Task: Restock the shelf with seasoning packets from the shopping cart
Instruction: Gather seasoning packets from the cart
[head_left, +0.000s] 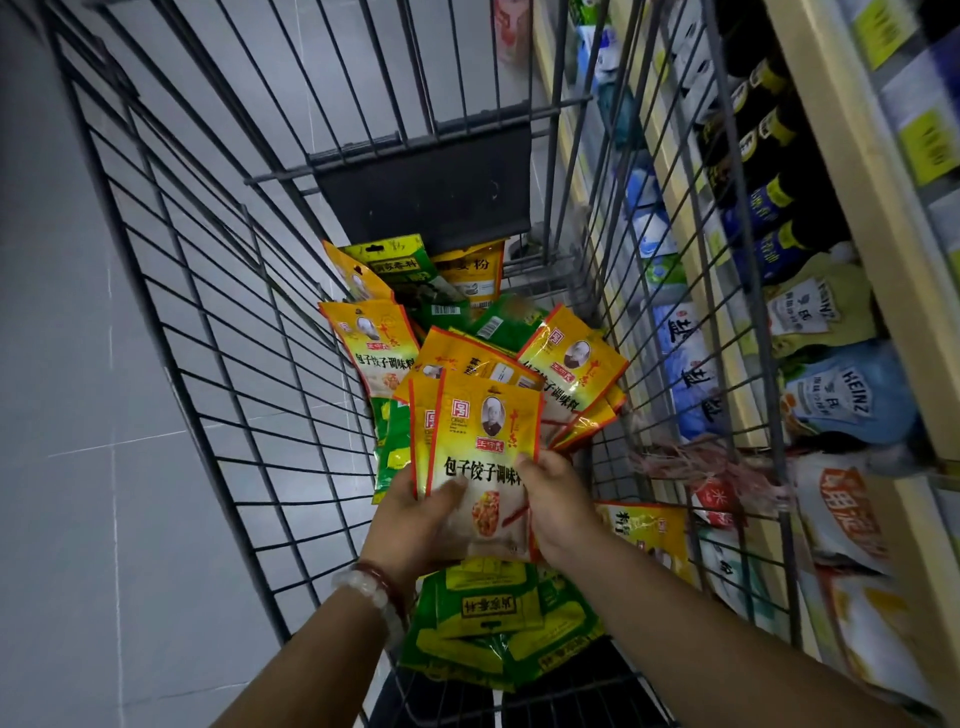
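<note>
Already lifted over the shopping cart (218, 322): upright stack of yellow seasoning packets (485, 441), pinched by left hand (415, 525) and right hand (553, 506); shelf (852, 171) on the right, nearer the right hand.

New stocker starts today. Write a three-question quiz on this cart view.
1. True or false: both hands grip the same stack of yellow packets.
2. Which wrist wears the bead bracelet?
3. The green packets nearest the person lie: A) on the shelf, B) in the cart, C) on the floor.

Key: 1 true, left hand and right hand both hold it; 2 left; 3 B.
</note>
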